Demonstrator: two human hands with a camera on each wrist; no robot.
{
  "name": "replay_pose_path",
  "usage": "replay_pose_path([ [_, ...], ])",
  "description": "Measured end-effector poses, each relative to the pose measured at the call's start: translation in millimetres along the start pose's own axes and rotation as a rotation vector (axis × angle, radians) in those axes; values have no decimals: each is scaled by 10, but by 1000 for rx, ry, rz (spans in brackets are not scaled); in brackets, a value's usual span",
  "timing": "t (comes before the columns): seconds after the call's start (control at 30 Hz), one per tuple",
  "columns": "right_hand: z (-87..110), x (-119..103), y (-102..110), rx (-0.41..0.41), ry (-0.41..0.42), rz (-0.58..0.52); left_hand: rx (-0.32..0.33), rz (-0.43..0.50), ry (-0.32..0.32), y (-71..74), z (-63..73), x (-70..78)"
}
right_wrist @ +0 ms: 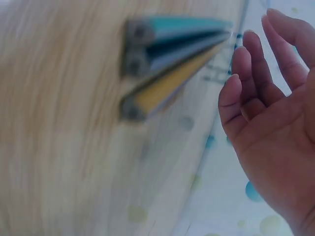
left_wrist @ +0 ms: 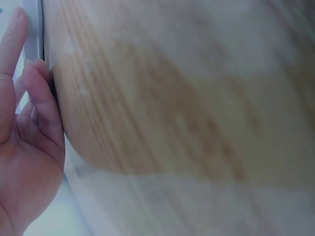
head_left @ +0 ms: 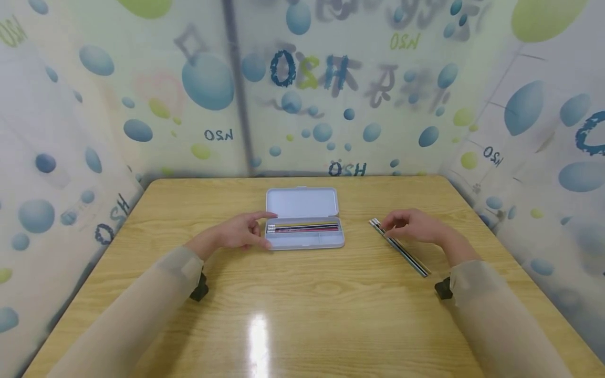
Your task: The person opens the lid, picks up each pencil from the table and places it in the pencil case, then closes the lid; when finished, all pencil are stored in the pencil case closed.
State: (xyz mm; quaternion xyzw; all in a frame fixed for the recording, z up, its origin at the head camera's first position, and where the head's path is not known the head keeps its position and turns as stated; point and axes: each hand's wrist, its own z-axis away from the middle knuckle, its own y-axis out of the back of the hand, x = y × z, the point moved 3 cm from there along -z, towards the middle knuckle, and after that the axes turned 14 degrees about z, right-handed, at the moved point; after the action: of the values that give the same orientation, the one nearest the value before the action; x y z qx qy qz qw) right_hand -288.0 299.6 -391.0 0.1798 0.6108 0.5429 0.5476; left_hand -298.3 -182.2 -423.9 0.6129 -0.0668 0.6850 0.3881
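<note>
A pale pencil case point(head_left: 302, 244) lies with its lid point(head_left: 302, 202) raised at the back. Several pencils point(head_left: 302, 228), some yellow, dark and red, rest in its rear compartment. At the case's left end my left hand point(head_left: 238, 231) holds it, index finger at the back corner and thumb at the front one. To the right, my right hand point(head_left: 413, 226) hovers over a small bunch of pencils point(head_left: 404, 253), loosely bent fingertips near their eraser ends. In the right wrist view a green pencil point(right_wrist: 187, 23) and a yellow one point(right_wrist: 172, 83) show blurred flat ends, apart from the fingers.
All of this is on a wooden table point(head_left: 302, 299). A curtain point(head_left: 302, 121) with printed blue and green drops stands behind the table and along both sides. A dark wrist camera point(head_left: 199, 287) sits under the left sleeve, another point(head_left: 443, 288) under the right.
</note>
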Motion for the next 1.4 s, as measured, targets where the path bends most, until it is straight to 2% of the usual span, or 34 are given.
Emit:
replay_pose_path([
  [0.13, 36, 146, 16, -31, -8, 8, -3, 8, -5, -5, -19, -16],
  [0.3, 70, 300, 17, -70, -63, -9, -3, 12, -5, -15, -33, -20],
  [0.47, 74, 381, 10, -94, -96, -32, 1, 14, 5, -11, -25, 3],
  [0.77, 35, 394, -16, -107, -88, -47, 9, 0, 4, 3, -23, 1],
  [1.13, 25, 391, -32, -66, -74, -28, 6, 5, 12, 4, -12, -4],
  [1.4, 37, 392, -42, -49, -108, -55, 1, 8, 4, -11, -17, -11],
])
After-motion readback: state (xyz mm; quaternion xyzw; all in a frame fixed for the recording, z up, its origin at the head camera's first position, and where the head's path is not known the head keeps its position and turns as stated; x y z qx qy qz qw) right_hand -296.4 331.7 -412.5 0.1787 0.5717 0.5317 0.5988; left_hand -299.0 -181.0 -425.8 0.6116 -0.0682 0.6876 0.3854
